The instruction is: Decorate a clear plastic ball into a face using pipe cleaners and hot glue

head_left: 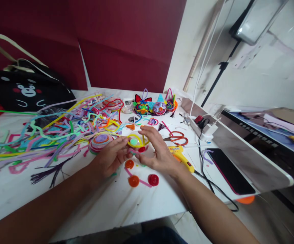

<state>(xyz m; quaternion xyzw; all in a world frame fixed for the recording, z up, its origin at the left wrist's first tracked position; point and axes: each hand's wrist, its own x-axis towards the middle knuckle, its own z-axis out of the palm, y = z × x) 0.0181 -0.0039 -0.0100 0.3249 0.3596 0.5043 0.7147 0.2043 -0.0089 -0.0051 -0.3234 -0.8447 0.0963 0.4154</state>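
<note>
Both my hands hold a small pipe-cleaner piece [136,141] with a yellow ring around a green coil, just above the white table [111,203]. My left hand [111,156] pinches its left side with closed fingers. My right hand [157,149] curls over its right side, fingers bent around it. Under the hands lie two orange coils [133,180], a red coil [153,179] and a pink strand. A larger purple and orange spiral disc [100,140] rests just left of my left hand.
A big tangle of coloured pipe cleaners [60,132] covers the left of the table. Finished masks [153,106] stand at the back. Red scissors [178,138], a yellow glue gun [181,156], a power strip [204,126], a phone [228,169] and a black bag [27,88] are nearby.
</note>
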